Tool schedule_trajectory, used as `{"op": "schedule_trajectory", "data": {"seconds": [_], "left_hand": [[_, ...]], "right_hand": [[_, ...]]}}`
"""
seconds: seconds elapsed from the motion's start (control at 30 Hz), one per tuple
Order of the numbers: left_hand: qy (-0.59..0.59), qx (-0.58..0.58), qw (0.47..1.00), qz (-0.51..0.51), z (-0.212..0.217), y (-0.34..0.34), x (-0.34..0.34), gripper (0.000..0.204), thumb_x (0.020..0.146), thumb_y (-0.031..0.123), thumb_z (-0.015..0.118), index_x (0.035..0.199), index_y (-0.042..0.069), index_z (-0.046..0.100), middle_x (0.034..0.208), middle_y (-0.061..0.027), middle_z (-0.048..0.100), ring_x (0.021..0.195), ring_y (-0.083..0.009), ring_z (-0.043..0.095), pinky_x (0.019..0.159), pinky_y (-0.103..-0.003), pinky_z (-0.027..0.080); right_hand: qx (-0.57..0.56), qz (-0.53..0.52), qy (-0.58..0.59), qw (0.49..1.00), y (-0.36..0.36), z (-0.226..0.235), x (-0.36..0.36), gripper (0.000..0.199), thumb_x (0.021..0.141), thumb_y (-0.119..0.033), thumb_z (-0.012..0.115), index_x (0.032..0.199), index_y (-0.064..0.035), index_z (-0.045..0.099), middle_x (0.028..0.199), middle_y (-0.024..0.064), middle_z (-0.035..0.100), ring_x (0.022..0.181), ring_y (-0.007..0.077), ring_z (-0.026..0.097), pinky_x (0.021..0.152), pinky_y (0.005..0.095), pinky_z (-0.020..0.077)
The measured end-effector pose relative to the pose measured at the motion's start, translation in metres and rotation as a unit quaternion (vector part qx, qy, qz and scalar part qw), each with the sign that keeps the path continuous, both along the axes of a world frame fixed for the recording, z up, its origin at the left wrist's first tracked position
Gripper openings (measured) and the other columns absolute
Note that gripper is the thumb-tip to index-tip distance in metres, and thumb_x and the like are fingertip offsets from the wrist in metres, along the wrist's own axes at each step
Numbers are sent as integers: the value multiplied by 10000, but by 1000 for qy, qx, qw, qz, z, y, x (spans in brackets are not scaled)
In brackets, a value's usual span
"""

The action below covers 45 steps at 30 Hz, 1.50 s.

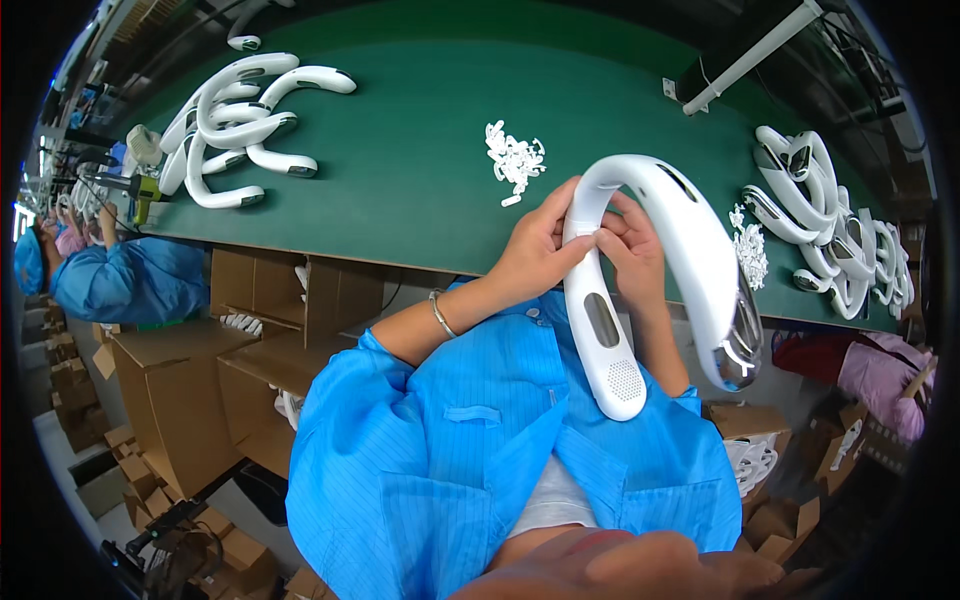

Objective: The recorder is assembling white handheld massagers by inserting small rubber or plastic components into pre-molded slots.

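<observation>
A white U-shaped neckband device (665, 215) is held up in front of my chest, its curve at the top. One arm shows an oval dark window and a dotted grille; the other, broader arm ends in a shiny chrome tip. My left hand (540, 245) is closed round the narrower arm, thumb pressed on its face. My right hand (634, 250) reaches inside the curve, its fingers bent and its thumb tip at the same arm, beside my left thumb. Whether a small part is pinched there is hidden. A pile of small white parts (515, 160) lies beyond my hands on the green table (400, 160).
More white neckbands (235, 120) are heaped at the far left, near a green-and-black power tool (143, 188). Another neckband heap (815, 190) and a second pile of small parts (750, 250) sit right. Cardboard boxes (165, 390) stand below left. A co-worker's blue sleeve (130, 280) shows left.
</observation>
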<state>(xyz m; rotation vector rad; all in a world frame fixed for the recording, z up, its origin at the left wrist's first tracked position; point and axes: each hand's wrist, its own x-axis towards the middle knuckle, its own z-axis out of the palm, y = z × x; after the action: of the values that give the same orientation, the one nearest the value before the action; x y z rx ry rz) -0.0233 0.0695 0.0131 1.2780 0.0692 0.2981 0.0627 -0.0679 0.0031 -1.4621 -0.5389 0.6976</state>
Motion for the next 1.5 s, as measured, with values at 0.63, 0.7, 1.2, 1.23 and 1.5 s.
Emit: {"op": "schedule_trajectory", "data": {"seconds": [0.63, 0.7, 1.2, 1.23, 1.5], "left_hand": [[157, -304, 937, -71, -5, 11, 25, 454, 850, 169, 655, 1233, -2, 481, 1049, -122, 610, 891, -190, 633, 666, -268, 562], [196, -86, 976, -25, -4, -1, 31, 389, 897, 201, 562, 1219, 38, 417, 991, -148, 608, 739, -198, 638, 547, -282, 539], [184, -105, 974, -76, -18, -42, 104, 274, 884, 104, 578, 1115, -24, 503, 850, -128, 642, 710, -161, 637, 629, -269, 533], [177, -97, 977, -76, -13, -45, 104, 310, 880, 95, 577, 1143, -28, 469, 850, -131, 639, 705, -167, 637, 618, -279, 538], [154, -88, 982, -70, -18, -59, 107, 440, 849, 4, 540, 1249, 10, 358, 972, -121, 599, 700, -161, 629, 562, -272, 550]], "right_hand": [[-180, -221, -276, 918, -60, 22, 59, 161, 835, -92, 622, 971, -15, 659, 907, 151, 675, 793, 209, 658, 691, 308, 505], [-270, -310, -369, 834, -119, 10, 107, 166, 825, -77, 619, 975, -16, 658, 821, 96, 670, 693, 143, 621, 650, 263, 484], [-290, -202, -564, 746, -165, -14, 179, 178, 789, -34, 581, 939, -50, 676, 916, 103, 672, 749, 245, 654, 655, 309, 529], [-149, -211, -338, 905, -152, 1, 165, 156, 813, -34, 579, 940, -19, 668, 894, 101, 668, 738, 216, 656, 650, 288, 537], [147, -124, 85, 978, -61, 16, 79, 155, 837, 39, 563, 976, 68, 626, 891, 134, 653, 785, 172, 660, 731, 251, 549]]}}
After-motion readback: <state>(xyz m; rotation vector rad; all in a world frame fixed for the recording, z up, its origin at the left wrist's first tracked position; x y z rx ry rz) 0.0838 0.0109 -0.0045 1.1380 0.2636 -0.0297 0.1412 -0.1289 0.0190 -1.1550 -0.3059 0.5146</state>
